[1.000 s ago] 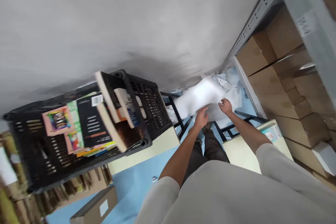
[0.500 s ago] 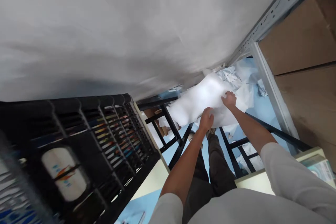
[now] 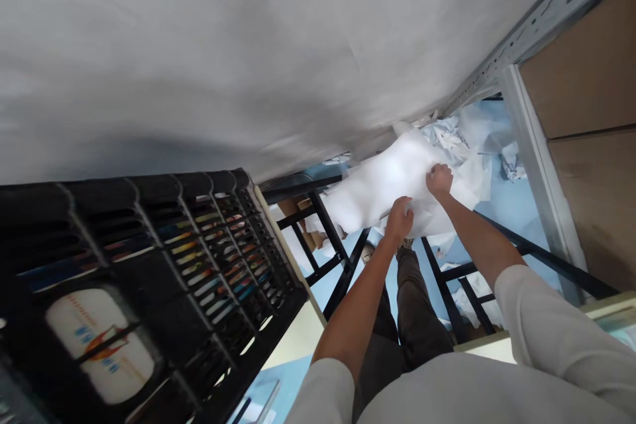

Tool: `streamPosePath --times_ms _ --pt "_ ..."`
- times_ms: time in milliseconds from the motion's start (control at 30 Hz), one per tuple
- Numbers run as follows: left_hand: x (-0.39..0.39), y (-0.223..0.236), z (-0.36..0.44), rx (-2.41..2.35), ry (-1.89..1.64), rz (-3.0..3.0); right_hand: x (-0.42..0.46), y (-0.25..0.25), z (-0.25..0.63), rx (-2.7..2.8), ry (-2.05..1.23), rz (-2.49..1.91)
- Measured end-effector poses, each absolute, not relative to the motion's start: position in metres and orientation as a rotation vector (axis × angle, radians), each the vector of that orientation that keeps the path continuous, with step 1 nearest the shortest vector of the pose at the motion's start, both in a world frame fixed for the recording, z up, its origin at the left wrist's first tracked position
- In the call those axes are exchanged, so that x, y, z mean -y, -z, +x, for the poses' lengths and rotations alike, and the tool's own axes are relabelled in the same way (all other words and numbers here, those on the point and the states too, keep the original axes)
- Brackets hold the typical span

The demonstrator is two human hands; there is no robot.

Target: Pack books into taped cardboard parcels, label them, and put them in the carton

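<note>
A soft white packing foam sheet (image 3: 382, 182) lies bunched in front of me, its near edge hanging over a dark metal frame. My left hand (image 3: 399, 220) is closed at the sheet's near edge, fingers curled and partly hidden by the back of the hand. Higher and to the right, my right hand (image 3: 440, 180) is closed in a fist-like grip on the sheet's surface. More thin white sheeting shows below and right of the hands.
A black plastic crate (image 3: 218, 265) with packed printed items stands at left. Cardboard boxes (image 3: 591, 192) sit behind a grey metal post (image 3: 544, 165) at right. A large pale surface (image 3: 248, 46) spans the top. Crumpled white sheeting (image 3: 450, 136) lies beyond the foam.
The fingers of my right hand have closed further onto the foam sheet. My view has shifted slightly, so the crate sits further left. My left hand stays at the sheet's edge.
</note>
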State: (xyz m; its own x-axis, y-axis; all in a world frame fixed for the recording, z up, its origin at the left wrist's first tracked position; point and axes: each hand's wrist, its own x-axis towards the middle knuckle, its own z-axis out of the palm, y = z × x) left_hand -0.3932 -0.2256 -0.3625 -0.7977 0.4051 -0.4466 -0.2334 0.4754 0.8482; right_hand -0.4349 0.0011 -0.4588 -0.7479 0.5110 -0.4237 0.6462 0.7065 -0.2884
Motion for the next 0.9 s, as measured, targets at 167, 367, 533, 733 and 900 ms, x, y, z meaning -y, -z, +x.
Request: streamPosePath --times_ms 167,367,533,733,900 --pt "0.221 0.334 -0.395 -2.103 -1.360 0.159 0.009 0.412 -0.430 -2.541 0.846 0.837" --pt "0.208 0.272 -0.396 -2.094 -1.396 0.216 0.022 0.327 -0.417 -2.630 0.935 0.802" --pt "0.208 0.215 -0.391 -2.115 -1.402 0.311 0.027 0.252 -0.390 -2.746 0.971 0.851" --pt "0.221 0.143 -0.367 -2.058 -1.373 0.558 0.032 0.151 -0.311 -2.815 0.932 1.143" --pt "0.227 0.089 -0.327 -1.964 -1.313 0.836 0.048 0.080 -0.212 -2.864 0.822 1.397"
